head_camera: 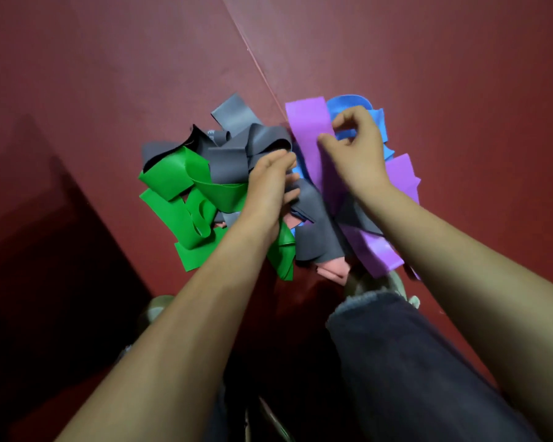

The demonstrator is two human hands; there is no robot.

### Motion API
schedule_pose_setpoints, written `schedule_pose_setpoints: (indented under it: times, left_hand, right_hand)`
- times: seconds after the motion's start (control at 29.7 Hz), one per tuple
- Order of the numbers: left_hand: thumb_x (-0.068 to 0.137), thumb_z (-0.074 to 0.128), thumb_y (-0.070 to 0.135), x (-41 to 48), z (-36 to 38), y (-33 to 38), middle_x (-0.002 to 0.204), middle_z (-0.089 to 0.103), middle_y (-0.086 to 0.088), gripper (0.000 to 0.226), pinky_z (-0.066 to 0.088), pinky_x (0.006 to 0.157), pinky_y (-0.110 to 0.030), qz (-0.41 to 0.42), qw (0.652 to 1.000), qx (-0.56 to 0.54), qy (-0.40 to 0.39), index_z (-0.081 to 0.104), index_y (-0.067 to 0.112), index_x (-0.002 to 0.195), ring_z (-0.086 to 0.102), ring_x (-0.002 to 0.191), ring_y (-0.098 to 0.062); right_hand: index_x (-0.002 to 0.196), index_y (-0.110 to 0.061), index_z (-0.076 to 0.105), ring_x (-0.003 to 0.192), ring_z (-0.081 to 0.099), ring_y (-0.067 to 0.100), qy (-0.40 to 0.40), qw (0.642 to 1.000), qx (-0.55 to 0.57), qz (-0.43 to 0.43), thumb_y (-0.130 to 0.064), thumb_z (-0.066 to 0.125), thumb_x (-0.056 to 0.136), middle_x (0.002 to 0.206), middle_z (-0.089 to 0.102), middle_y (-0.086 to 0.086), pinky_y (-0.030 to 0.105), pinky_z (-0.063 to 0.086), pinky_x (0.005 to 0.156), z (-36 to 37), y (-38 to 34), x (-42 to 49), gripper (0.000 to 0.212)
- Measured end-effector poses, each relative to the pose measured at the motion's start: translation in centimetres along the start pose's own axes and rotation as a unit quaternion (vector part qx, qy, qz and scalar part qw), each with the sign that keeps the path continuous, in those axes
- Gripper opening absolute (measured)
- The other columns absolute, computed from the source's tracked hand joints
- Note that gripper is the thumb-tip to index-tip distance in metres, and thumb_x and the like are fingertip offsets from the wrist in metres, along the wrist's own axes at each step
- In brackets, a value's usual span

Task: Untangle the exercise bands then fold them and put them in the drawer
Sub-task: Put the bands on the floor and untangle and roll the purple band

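A frayed dark jeans leg (412,362) and a pale shoe (393,283) fill the foreground as a person leans over a heap of exercise bands on a dark red floor (109,74). The right hand (359,151) pinches the edge of the purple band (307,119) between thumb and forefinger, just beside the blue band (348,102). The left hand (268,186), blurred, has its fingers pushed into the folds of the grey band (230,161); whether that grip has closed cannot be told. The green band (173,177) coils at the left of the heap and a pink band (329,269) shows beneath its near edge. The task appears barely begun: all five colours lie knotted over and under one another, none is separated or folded, and no drawer is in view. Untangling, folding and stowing all remain to be done.
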State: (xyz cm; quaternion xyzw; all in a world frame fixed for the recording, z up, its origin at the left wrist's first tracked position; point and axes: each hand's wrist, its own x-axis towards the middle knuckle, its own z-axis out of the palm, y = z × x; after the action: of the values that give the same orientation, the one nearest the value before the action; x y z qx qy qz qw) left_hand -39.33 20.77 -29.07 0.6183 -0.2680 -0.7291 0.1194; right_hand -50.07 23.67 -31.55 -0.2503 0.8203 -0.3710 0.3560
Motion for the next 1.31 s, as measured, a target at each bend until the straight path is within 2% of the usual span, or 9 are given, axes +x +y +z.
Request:
schedule_pose_setpoints:
  times: [0.13,0.27,0.44,0.61,0.77,0.87,1.01,1.21,1.31]
  left_hand:
    - [0.095,0.036,0.035,-0.5,0.6,0.7,0.062,0.069,0.007,0.032,0.051,0.053,-0.015,-0.057,0.989,-0.07,-0.12,0.059,0.019,0.08,0.064,0.057,-0.003]
    - [0.095,0.033,0.035,-0.9,1.4,1.3,0.072,0.072,-0.01,0.048,0.056,0.069,-0.026,-0.099,0.955,-0.17,-0.223,0.068,0.008,0.077,0.069,0.066,-0.017]
    - [0.097,0.033,0.022,-1.4,2.5,1.5,0.072,0.073,0.003,0.03,0.057,0.068,-0.024,-0.015,0.972,-0.111,-0.207,0.059,0.009,0.09,0.069,0.07,-0.009]
    - [0.095,0.034,0.01,-1.6,3.6,1.5,0.071,0.074,0.002,0.022,0.056,0.06,-0.025,0.016,0.977,-0.057,-0.206,0.056,0.007,0.094,0.069,0.068,-0.009]
    - [0.095,0.034,0.015,-1.0,4.3,0.9,0.07,0.073,0.002,0.022,0.055,0.071,-0.024,0.038,0.982,-0.02,-0.183,0.056,0.011,0.092,0.068,0.067,-0.01]
    - [0.096,0.033,0.02,-0.8,4.6,0.6,0.07,0.073,0.001,0.023,0.055,0.072,-0.025,0.032,0.984,-0.011,-0.172,0.054,0.011,0.096,0.068,0.067,-0.01]
    - [0.096,0.034,0.019,-1.2,5.1,0.3,0.067,0.073,0.001,0.024,0.057,0.068,-0.022,0.029,0.986,0.009,-0.165,0.056,0.011,0.091,0.068,0.065,-0.009]
    - [0.096,0.034,0.02,-1.3,4.8,0.5,0.067,0.073,0.003,0.027,0.055,0.071,-0.022,0.038,0.985,0.025,-0.166,0.059,0.014,0.086,0.068,0.065,-0.008]
    - [0.096,0.036,0.021,-1.2,4.9,0.7,0.069,0.073,0.002,0.026,0.056,0.067,-0.021,0.033,0.989,0.004,-0.147,0.059,0.011,0.093,0.068,0.064,-0.01]
  right_hand:
    - [0.072,-0.023,0.045,0.041,0.039,-0.004,-0.068,0.989,0.127,-0.018,0.01,0.055,0.079,0.078,0.051,-0.009,0.006,0.034,0.051,-1.7,-1.5,-2.9,0.035]
    - [0.075,-0.017,0.044,0.055,0.049,-0.01,-0.094,0.964,0.248,0.012,0.013,0.055,0.079,0.078,0.049,-0.004,0.004,0.04,0.061,-2.3,-1.5,-5.6,0.033]
    - [0.072,-0.016,0.046,0.065,0.054,-0.015,-0.04,0.966,0.252,0.042,0.012,0.056,0.08,0.081,0.054,-0.005,0.004,0.042,0.065,-3.4,-0.5,-5.5,0.031]
    - [0.069,-0.024,0.049,0.069,0.049,0.013,0.033,0.986,0.15,0.061,-0.007,0.055,0.085,0.071,0.052,-0.007,0.03,0.042,0.069,-5.5,3.0,-4.3,0.024]
    - [0.081,-0.017,0.049,0.069,0.047,0.004,0.188,0.971,0.045,0.137,0.0,0.051,0.082,0.078,0.051,-0.003,0.014,0.042,0.073,-8.9,8.1,-2.2,0.018]
    - [0.102,-0.012,0.055,0.088,0.048,0.019,0.108,0.971,-0.055,0.207,-0.015,0.058,0.081,0.097,0.051,0.008,0.039,0.043,0.095,-8.9,10.1,-0.9,0.021]
    - [0.108,-0.019,0.059,0.115,0.046,0.029,0.043,0.96,-0.166,0.22,-0.032,0.059,0.081,0.118,0.053,0.012,0.034,0.035,0.098,-8.6,9.2,-0.2,0.03]
    - [0.082,-0.022,0.064,0.113,0.04,0.022,0.071,0.967,-0.174,0.173,-0.027,0.063,0.076,0.109,0.049,0.003,0.029,0.026,0.089,-8.6,7.3,0.3,0.008]
    - [0.066,-0.026,0.05,0.082,0.052,0.005,0.103,0.993,-0.023,0.055,-0.015,0.062,0.077,0.076,0.054,-0.006,0.026,0.041,0.08,-8.1,5.5,-0.2,0.02]
